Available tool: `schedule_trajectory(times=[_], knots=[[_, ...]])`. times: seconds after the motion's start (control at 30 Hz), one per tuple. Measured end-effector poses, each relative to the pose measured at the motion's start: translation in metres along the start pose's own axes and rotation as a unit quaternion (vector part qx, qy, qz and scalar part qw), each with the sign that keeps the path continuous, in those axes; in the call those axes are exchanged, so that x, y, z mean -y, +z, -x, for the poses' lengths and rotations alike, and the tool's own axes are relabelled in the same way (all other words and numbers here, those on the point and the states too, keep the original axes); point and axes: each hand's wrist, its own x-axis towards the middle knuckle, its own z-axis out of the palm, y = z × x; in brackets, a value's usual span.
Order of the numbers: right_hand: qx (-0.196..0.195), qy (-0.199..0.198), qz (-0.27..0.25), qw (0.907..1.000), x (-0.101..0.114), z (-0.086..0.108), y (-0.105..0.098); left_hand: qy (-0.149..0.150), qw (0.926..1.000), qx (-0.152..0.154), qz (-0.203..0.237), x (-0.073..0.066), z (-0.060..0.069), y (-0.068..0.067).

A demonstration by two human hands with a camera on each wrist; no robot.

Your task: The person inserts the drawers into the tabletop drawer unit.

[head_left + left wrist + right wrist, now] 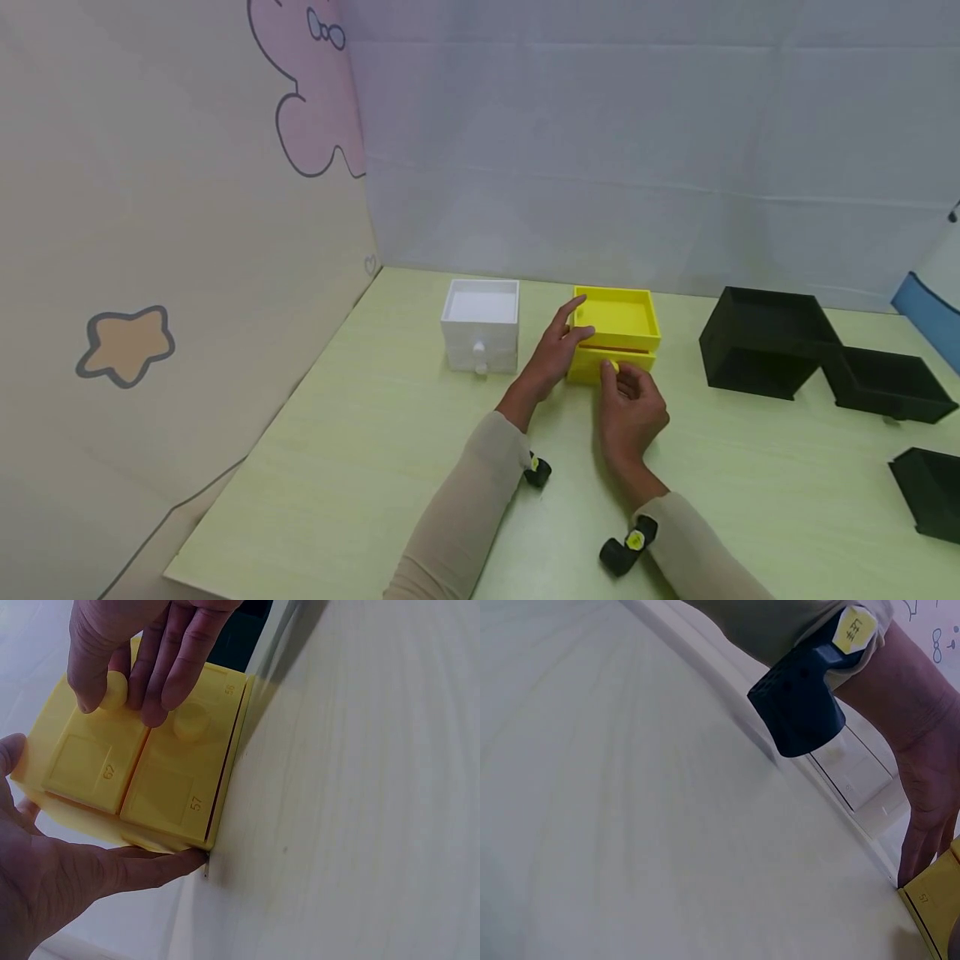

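A yellow two-drawer box [617,317] with a shallow rimmed top stands on the table in the head view. My right hand [633,417] pinches its upper round knob [114,691] between thumb and fingers. The lower knob [191,721] shows just beside those fingertips in the left wrist view, and numbers are embossed on the drawer fronts [161,791]. My left hand [553,358] lies against the box's left side, its fingers extended and touching the wall. Most of my right hand is outside the right wrist view.
Left of the yellow box stands a white drawer box [480,329] with knobs. To the right are a black cabinet [772,337], a black drawer [888,383] beside it, and another black piece [930,492] nearer the right edge. A pale curtain [637,150] hangs behind the table [360,467].
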Motion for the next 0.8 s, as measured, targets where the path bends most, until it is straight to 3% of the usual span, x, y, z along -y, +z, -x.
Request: schedule_trajectory(times=[0.8], knots=[[0.008,0.0,0.001,1.0,-0.0015,-0.0058,0.0047,0.001,1.0,0.009,-0.001,-0.0012,0.0019,-0.0001]])
